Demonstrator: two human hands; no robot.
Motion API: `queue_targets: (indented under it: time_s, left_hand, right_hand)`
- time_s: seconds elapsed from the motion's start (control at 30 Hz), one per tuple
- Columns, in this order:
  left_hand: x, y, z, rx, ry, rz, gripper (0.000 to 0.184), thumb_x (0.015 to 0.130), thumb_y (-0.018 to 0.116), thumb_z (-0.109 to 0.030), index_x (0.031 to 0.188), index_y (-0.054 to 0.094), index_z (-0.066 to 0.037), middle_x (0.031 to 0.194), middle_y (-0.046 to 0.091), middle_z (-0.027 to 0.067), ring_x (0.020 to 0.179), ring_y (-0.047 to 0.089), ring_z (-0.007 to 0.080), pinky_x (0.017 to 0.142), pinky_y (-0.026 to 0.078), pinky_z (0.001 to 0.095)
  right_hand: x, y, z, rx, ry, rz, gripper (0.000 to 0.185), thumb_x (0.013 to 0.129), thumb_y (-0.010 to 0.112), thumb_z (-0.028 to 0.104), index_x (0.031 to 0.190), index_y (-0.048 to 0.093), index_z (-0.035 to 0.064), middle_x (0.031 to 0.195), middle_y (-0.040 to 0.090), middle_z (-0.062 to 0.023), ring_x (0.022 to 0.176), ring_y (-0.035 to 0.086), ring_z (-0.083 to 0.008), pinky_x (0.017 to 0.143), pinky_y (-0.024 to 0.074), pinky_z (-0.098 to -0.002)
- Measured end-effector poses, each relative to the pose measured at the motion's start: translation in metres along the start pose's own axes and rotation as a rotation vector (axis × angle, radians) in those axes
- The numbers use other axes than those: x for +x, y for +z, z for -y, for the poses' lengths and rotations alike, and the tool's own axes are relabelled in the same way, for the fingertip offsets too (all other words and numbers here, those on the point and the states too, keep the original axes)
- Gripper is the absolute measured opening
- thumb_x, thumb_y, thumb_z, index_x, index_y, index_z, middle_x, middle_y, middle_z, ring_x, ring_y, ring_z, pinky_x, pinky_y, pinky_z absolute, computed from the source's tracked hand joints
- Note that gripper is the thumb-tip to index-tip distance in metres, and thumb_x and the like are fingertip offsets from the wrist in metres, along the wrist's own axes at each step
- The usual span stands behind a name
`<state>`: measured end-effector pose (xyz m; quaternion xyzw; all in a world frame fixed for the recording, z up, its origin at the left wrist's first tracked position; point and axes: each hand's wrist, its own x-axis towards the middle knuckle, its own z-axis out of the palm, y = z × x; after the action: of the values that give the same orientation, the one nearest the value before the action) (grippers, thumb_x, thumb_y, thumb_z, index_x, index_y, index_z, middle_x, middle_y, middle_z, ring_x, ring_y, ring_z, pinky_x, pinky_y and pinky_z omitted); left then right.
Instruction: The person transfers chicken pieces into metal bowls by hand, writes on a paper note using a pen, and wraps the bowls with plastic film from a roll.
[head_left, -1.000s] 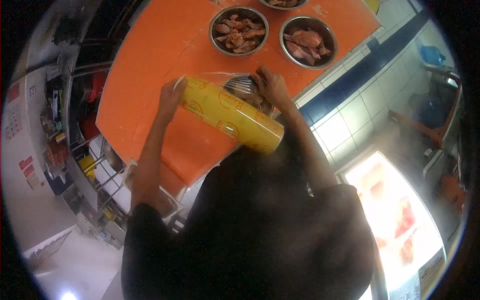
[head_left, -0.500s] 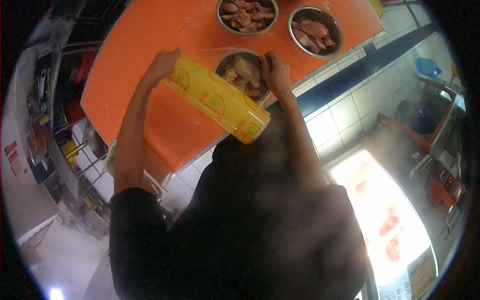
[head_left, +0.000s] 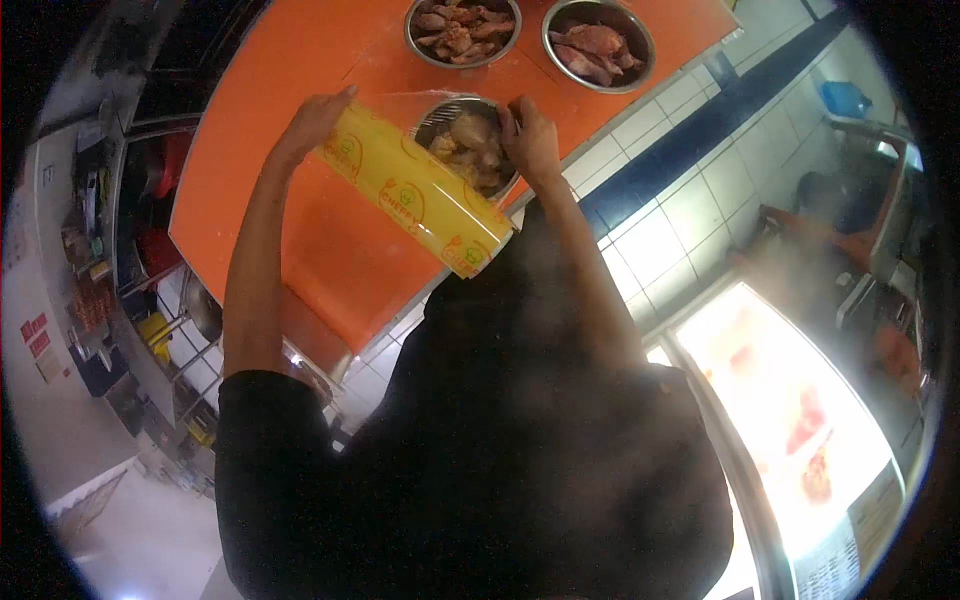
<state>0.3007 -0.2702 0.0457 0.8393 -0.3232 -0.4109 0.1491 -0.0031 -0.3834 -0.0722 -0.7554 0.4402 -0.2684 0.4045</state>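
Observation:
A yellow roll of cling film (head_left: 410,195), printed with red lettering, lies slanted above the orange table in front of me. My left hand (head_left: 315,125) is closed on its upper left end. A clear sheet of film stretches from the roll across a steel bowl (head_left: 422,128) of pale raw meat pieces (head_left: 470,140). At the bowl's right rim my right hand (head_left: 530,140) has its fingers bent and pressed together, apparently on the film's edge. The fingertips are partly hidden.
Farther back on the orange table (head_left: 350,50) stand a bowl of seasoned meat pieces (head_left: 462,30) and another bowl of raw meat (head_left: 597,50). A brightly lit glass case (head_left: 790,400) is at my right, with haze above it. Metal racks (head_left: 185,340) are at left.
The view has shifted, so the bowls sit farther left and higher. The roll has tilted slightly, and both hands keep their places on roll and bowl rim.

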Motion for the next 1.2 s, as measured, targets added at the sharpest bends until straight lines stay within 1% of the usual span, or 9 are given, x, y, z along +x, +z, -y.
queue_targets:
  time_s: [0.3,0.37,0.5,0.57,0.67,0.9,1.0,1.13,1.2]
  left_hand:
    - [-0.017,0.015,0.017,-0.07,0.299,-0.336,0.046,0.094,0.061,-0.043,0.098,0.069,0.002,0.078,0.065,0.0056,0.073,0.06,0.0156,0.07,0.048,0.0343]
    - [-0.024,0.019,0.021,-0.475,0.376,-0.318,0.039,0.092,0.065,-0.039,0.095,0.069,0.001,0.082,0.065,0.0049,0.079,0.059,0.0148,0.069,0.047,0.0325]
    - [-0.023,0.027,0.067,-0.618,0.372,-0.281,0.029,0.092,0.067,-0.032,0.087,0.066,-0.003,0.084,0.062,0.0036,0.081,0.055,0.0131,0.068,0.044,0.0301]
    - [-0.009,0.049,0.08,-0.897,0.455,-0.433,0.028,0.093,0.067,-0.03,0.078,0.063,-0.006,0.074,0.056,-0.0003,0.069,0.049,0.0099,0.061,0.04,0.0274]
    - [-0.018,0.062,0.059,-0.868,0.374,-0.628,0.033,0.095,0.066,-0.029,0.072,0.059,-0.006,0.065,0.049,-0.0043,0.059,0.04,0.0074,0.053,0.034,0.0267]
    - [-0.018,0.04,0.029,-0.8,0.421,-0.521,0.039,0.097,0.062,-0.028,0.066,0.054,-0.007,0.058,0.042,-0.0063,0.052,0.035,0.0048,0.046,0.028,0.0259]
    - [-0.009,0.027,0.035,-0.554,0.325,-0.51,0.04,0.099,0.06,-0.028,0.065,0.052,-0.009,0.058,0.041,-0.0073,0.052,0.034,0.0041,0.046,0.027,0.0258]
    - [-0.012,0.036,0.053,-0.718,0.405,-0.447,0.041,0.1,0.059,-0.029,0.064,0.049,-0.011,0.062,0.039,-0.0083,0.056,0.034,0.0042,0.052,0.029,0.0248]
    - [-0.01,0.044,0.066,-0.798,0.405,-0.472,0.041,0.1,0.059,-0.029,0.064,0.048,-0.011,0.063,0.039,-0.0085,0.058,0.033,0.0042,0.054,0.03,0.0242]
  right_hand:
    - [-0.004,0.007,0.001,0.012,-0.027,-0.093,0.025,0.094,0.063,0.025,0.094,0.059,0.0008,0.084,0.067,-0.0227,0.079,0.066,-0.043,0.065,0.051,-0.0475]
    - [-0.003,0.003,0.01,0.021,-0.041,-0.095,0.025,0.095,0.062,0.025,0.093,0.059,0.0007,0.083,0.067,-0.0229,0.078,0.066,-0.0428,0.064,0.0508,-0.0474]
    - [-0.006,-0.001,0.021,0.018,0.02,-0.058,0.024,0.095,0.061,0.025,0.092,0.06,0.0008,0.08,0.066,-0.0233,0.076,0.066,-0.0427,0.063,0.0504,-0.0469]
    - [-0.003,0.002,0.018,0.027,0.019,-0.068,0.026,0.096,0.06,0.028,0.094,0.059,0.0021,0.082,0.066,-0.0233,0.077,0.066,-0.0434,0.064,0.0508,-0.0487]
    - [-0.002,0.01,0.006,-0.003,0.002,-0.086,0.027,0.097,0.058,0.03,0.097,0.058,0.0036,0.084,0.067,-0.0236,0.077,0.066,-0.0443,0.065,0.0509,-0.051]
    - [-0.006,0.014,0.001,-0.045,0.025,-0.136,0.022,0.096,0.061,0.022,0.093,0.059,0.0002,0.079,0.065,-0.0239,0.071,0.066,-0.0415,0.06,0.0497,-0.0454]
    - [-0.005,0.014,0.001,-0.039,0.04,-0.15,0.021,0.095,0.062,0.021,0.094,0.059,0.0005,0.08,0.065,-0.0236,0.071,0.066,-0.0418,0.061,0.0496,-0.0457]
    - [-0.005,0.012,0.006,-0.059,0.05,-0.164,0.02,0.095,0.062,0.02,0.094,0.059,0.0006,0.079,0.065,-0.0231,0.071,0.065,-0.0421,0.061,0.0497,-0.0455]
    - [-0.005,0.009,0.008,-0.041,0.102,-0.082,0.02,0.093,0.058,0.023,0.096,0.059,0.0029,0.086,0.066,-0.0241,0.082,0.065,-0.0446,0.069,0.0507,-0.0497]
